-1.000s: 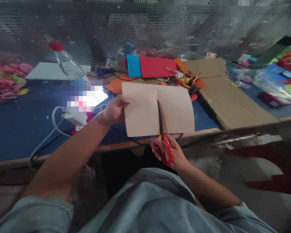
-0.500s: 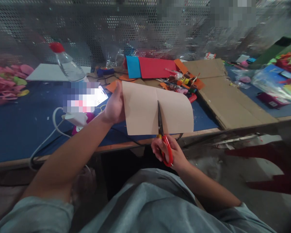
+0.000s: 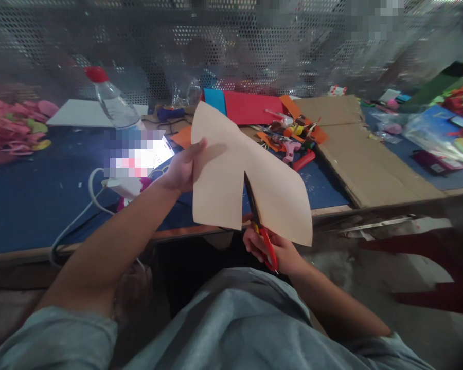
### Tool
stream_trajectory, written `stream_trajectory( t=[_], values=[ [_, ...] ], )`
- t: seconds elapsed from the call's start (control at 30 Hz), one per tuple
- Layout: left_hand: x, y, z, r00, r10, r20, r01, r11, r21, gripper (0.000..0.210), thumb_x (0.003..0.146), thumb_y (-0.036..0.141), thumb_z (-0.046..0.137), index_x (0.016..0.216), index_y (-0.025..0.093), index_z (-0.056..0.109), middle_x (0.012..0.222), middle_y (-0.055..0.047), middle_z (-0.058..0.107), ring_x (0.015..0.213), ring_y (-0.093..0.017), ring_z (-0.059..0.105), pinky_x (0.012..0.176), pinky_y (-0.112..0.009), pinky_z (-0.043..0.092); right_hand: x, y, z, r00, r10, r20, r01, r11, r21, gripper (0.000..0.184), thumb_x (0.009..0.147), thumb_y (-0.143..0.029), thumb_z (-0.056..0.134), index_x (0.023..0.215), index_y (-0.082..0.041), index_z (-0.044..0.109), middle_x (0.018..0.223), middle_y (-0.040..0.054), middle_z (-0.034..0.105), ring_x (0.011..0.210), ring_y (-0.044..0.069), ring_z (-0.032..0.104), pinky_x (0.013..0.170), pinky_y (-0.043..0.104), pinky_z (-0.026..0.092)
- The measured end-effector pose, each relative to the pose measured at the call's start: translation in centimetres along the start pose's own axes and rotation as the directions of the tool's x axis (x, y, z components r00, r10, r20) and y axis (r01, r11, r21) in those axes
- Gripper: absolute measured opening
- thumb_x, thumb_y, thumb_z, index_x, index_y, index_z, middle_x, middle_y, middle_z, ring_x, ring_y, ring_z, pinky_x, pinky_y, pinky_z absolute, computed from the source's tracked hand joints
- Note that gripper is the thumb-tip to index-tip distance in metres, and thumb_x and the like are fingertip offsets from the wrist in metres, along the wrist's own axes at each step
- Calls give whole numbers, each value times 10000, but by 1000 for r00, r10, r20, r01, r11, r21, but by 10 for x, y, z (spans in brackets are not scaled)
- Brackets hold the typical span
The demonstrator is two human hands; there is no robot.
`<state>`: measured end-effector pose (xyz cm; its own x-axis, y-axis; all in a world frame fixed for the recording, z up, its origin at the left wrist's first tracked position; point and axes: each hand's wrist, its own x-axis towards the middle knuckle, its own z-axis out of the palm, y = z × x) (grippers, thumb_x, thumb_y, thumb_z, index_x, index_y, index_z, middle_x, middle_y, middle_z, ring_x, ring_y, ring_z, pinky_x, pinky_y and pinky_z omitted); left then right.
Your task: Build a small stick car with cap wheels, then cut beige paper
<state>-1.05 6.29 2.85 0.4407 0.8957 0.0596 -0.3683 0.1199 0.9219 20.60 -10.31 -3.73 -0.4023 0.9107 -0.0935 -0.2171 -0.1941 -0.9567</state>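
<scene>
A pale cream sheet of paper (image 3: 218,174) is held up over the table's front edge. My left hand (image 3: 185,167) grips its left side, thumb on the near face and the other fingers hidden behind. In my right hand (image 3: 272,246) are red-handled scissors (image 3: 269,249), their dark blades pointing up into a slit that runs from the sheet's lower edge to about its middle. Left of the slit the paper hangs nearly straight; the right half slants down to the right, its lower corner near my right wrist.
Behind the paper lie red card (image 3: 252,107), a pink glue gun (image 3: 290,149) and orange scraps. Flattened cardboard (image 3: 374,159) covers the table's right part. On the left stand a bottle (image 3: 118,105), a lit phone (image 3: 160,151), a white cable (image 3: 92,185) and pink petal-like pieces (image 3: 13,126).
The slit has opened wider at the bottom, and the paper's right half has swung down to the right. My left thumb now lies over the paper's face. The scissors tilt more to the left.
</scene>
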Motion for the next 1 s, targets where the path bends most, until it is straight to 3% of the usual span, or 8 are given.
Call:
stream_trajectory(
  t=[0.17,0.3,0.5,0.6,0.8,0.93,1.0],
  values=[
    [-5,3,-2,999,-13,33,10,996,84,407,817,405,814,1098,116,756,945,-111,799,884,-312,791,804,-425,642,-1,0,-1,1000,4,24,-4,1000,27,570,926,-690,716,1213,-224,557,736,-41,574,464,70,405,446,234,290],
    [-8,5,3,992,34,121,-47,993,107,369,777,324,871,1063,119,762,924,-102,800,755,-228,761,680,-323,610,-1,0,-1,998,-64,14,63,998,12,525,952,-665,695,1202,-218,580,782,-14,595,524,95,423,499,266,325],
    [-10,2,0,988,56,143,-77,986,148,350,770,275,863,1074,134,761,973,-109,804,783,-256,767,737,-361,618,-1,10,-7,991,-134,19,135,986,-97,455,994,-656,635,887,-214,658,782,19,592,617,137,442,580,308,363],
    [-11,2,1,985,53,164,-81,983,164,389,740,285,893,1071,129,762,967,-112,801,791,-261,769,751,-365,618,0,14,-8,990,-143,0,142,985,-95,435,984,-636,665,858,-220,672,763,12,576,636,148,463,602,315,382],
    [-11,4,2,973,64,220,-108,975,192,483,690,320,937,1106,153,758,1036,-119,807,875,-285,778,799,-388,627,3,16,-5,989,-127,-77,131,990,52,458,831,-634,834,773,-233,621,665,-17,511,628,160,464,583,312,397],
    [-11,4,1,954,35,298,-104,970,219,454,714,333,929,1105,171,764,1005,-108,815,919,-298,788,849,-420,637,3,21,-8,976,-182,-120,186,982,19,449,758,-625,877,728,-251,632,657,-11,513,639,187,504,657,379,506],
    [-12,3,0,940,15,342,-99,969,228,447,727,361,923,1104,180,764,1010,-112,816,969,-320,792,860,-437,640,2,22,-10,983,-125,-134,127,992,11,484,689,-677,893,724,-260,649,675,11,550,690,223,567,707,420,553]
  ],
)
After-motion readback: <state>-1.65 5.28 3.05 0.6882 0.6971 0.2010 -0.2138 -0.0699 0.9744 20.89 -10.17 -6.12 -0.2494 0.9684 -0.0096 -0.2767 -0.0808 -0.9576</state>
